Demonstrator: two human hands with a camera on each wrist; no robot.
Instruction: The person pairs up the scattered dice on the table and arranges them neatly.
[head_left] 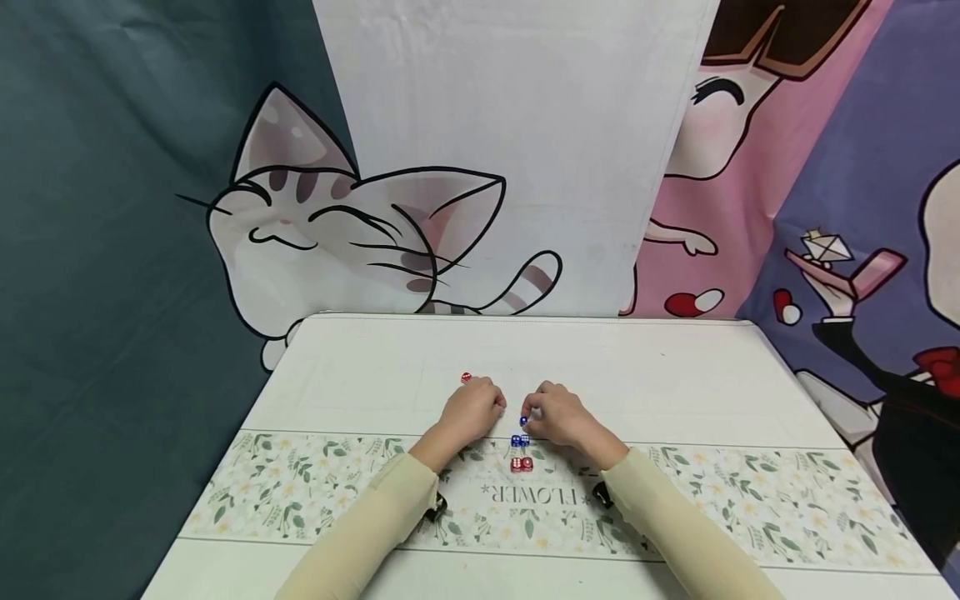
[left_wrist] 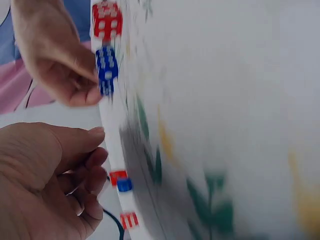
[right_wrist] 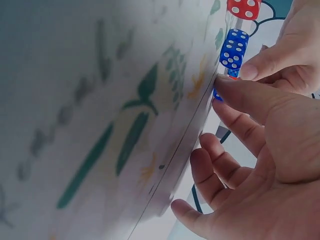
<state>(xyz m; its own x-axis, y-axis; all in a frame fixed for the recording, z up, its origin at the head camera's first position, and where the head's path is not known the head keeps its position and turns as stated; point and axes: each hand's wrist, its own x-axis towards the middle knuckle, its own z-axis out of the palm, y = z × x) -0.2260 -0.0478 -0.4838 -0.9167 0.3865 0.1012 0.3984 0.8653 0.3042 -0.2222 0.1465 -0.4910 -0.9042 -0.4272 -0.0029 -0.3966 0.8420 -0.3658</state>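
My right hand (head_left: 558, 414) pinches a blue die (head_left: 523, 421) between thumb and index finger; in the right wrist view that die (right_wrist: 217, 94) shows partly between the fingertips. Just nearer to me, two blue dice (head_left: 520, 440) sit side by side, with two red dice (head_left: 521, 464) in front of them. My left hand (head_left: 472, 408) hovers left of the blue dice, its fingers loosely curled with nothing visible in them. A single red die (head_left: 466, 377) lies just beyond it. The left wrist view shows a blue die (left_wrist: 124, 185) and red dice (left_wrist: 129, 220) past the left fingers.
The white table (head_left: 360, 358) carries a printed floral band (head_left: 720, 492) with the word FLOWER. Cloth backdrops with a cartoon cat (head_left: 315, 225) hang behind its far edge. A dark wrist strap (head_left: 602, 495) shows at the right sleeve.
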